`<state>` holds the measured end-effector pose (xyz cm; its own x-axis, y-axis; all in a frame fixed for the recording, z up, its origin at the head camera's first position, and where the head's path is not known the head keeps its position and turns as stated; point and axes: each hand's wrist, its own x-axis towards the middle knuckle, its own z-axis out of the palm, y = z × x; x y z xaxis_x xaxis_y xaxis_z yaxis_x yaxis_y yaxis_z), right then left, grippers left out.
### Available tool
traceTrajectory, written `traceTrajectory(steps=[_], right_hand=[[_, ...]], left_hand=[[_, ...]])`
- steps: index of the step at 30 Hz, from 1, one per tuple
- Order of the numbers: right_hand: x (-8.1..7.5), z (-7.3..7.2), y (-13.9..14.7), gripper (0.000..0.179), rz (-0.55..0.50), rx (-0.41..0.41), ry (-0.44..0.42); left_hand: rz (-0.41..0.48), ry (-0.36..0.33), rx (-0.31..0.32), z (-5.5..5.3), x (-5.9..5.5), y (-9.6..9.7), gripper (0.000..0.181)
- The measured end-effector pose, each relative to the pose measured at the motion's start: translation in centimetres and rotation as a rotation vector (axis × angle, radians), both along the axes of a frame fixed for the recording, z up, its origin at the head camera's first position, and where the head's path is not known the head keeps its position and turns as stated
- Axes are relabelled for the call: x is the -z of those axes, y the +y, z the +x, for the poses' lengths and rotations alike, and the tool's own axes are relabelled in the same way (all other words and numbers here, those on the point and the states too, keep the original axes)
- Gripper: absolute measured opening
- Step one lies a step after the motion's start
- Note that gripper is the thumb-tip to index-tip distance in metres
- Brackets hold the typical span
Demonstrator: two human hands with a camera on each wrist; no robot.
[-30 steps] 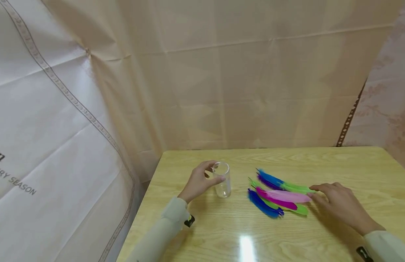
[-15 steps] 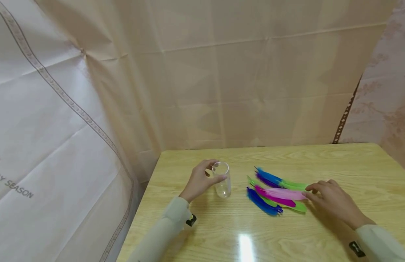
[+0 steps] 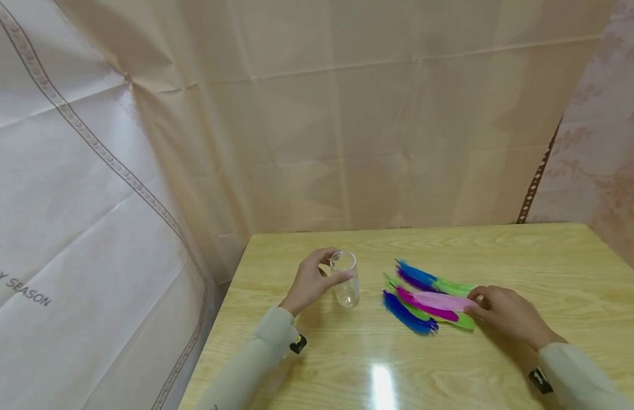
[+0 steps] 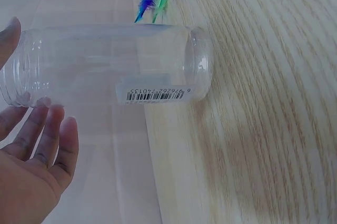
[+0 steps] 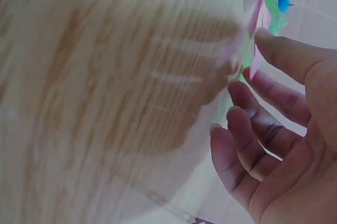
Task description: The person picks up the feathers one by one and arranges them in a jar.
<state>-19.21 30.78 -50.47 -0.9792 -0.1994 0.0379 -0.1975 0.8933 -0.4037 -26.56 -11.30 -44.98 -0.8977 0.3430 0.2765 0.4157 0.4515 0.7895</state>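
My left hand (image 3: 308,282) grips a clear plastic jar (image 3: 349,295) near its rim, thumb in front and fingers behind. The jar stands upright and uncapped on the table, a barcode label (image 4: 155,95) on its side. To its right lies a loose fan of dyed feathers. My right hand (image 3: 511,315) is at their right end, thumb and index finger pinching the tip of the pink feather (image 3: 442,302). Beside that lie a magenta feather (image 3: 429,309), a dark blue feather (image 3: 406,314), a lighter blue feather (image 3: 416,274) and green feathers (image 3: 452,286).
The feathers and jar share a wood-grain table (image 3: 296,364), with a bright light reflection near its front. A beige cloth (image 3: 373,142) hangs behind the far edge. A white printed sheet (image 3: 81,239) drapes along the left side.
My right hand has moved left over the feather ends, its thumb and index finger closing on the pink tip. My left hand and the jar have stayed in place.
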Motion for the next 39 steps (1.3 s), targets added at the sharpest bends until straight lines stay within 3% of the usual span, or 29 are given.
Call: traceTrajectory(steps=[9, 20, 26, 33, 39], right_hand=[[0.6, -1.0, 0.3, 0.008, 0.022, -0.032, -0.007], [-0.4, -0.2, 0.5, 0.013, -0.071, 0.02, 0.007], [-1.0, -0.4, 0.7, 0.011, -0.106, 0.016, 0.081], [-1.5, -0.4, 0.6, 0.013, -0.123, 0.043, 0.093], [-2.2, -0.2, 0.5, 0.01, -0.103, 0.05, 0.182]], left_hand=[[-0.001, -0.022, -0.009, 0.0, -0.1, 0.0, 0.063], [-0.015, -0.046, 0.008, -0.1, -0.1, -0.2, 0.066], [-0.023, -0.045, 0.002, -0.3, -0.1, -0.3, 0.066], [-0.016, -0.076, -0.003, -0.2, 0.0, -0.4, 0.063], [-0.006, -0.086, 0.003, 0.1, -0.2, -0.3, 0.066]])
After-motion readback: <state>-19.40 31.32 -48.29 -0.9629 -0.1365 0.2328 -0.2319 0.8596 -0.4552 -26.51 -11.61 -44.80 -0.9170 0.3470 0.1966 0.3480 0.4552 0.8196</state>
